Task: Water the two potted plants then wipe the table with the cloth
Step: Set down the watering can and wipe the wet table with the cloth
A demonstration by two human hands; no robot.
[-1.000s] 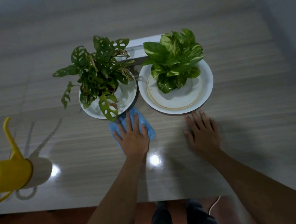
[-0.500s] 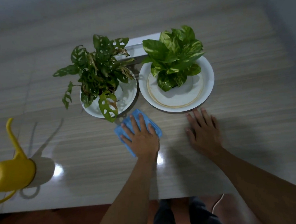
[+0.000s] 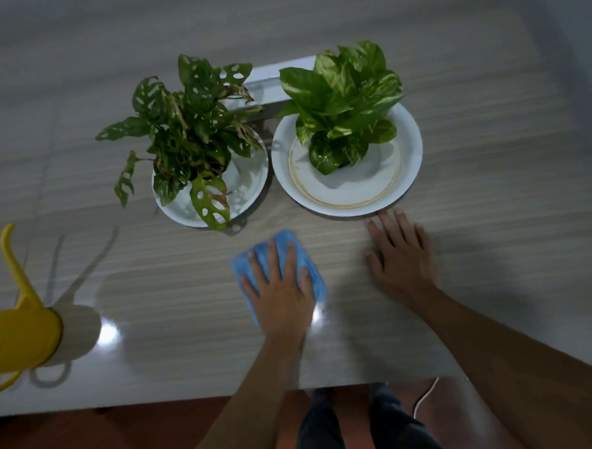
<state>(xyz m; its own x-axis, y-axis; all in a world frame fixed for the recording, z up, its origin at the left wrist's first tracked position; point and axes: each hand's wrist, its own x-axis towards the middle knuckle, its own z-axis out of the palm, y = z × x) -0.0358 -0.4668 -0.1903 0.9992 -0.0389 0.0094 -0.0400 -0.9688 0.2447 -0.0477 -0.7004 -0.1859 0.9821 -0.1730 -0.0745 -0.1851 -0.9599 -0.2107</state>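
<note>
The person is standing at the near edge of the bench (image 3: 154, 300), and I am counting twelve o'clock as the far side from them. The left hand (image 3: 279, 294) is lying flat on the blue cloth (image 3: 243, 266), fingers straight and spread, pressing it to the bench top near the middle, a little toward six o'clock. The cloth is showing around the fingers and along both sides of the palm. At three o'clock from it, apart from the cloth, the right hand (image 3: 402, 256) is resting palm down on the bare bench, fingers relaxed and open, holding nothing. Its fingertips are reaching to the rim of the right plate (image 3: 354, 193), though I cannot tell whether they are touching it. The right plant (image 3: 346, 98), with broad yellow-flecked leaves, is standing on that plate at one o'clock from the cloth. The left plant (image 3: 190, 133), with holed leaves, is sitting on the left plate (image 3: 248, 182) at eleven o'clock from the cloth, one leaf drooping over the rim. The two plates are standing side by side, nearly touching. The yellow can (image 3: 19, 335) is standing well apart at nine o'clock, partly out of view, its spout (image 3: 13, 259) pointing toward twelve.
</note>
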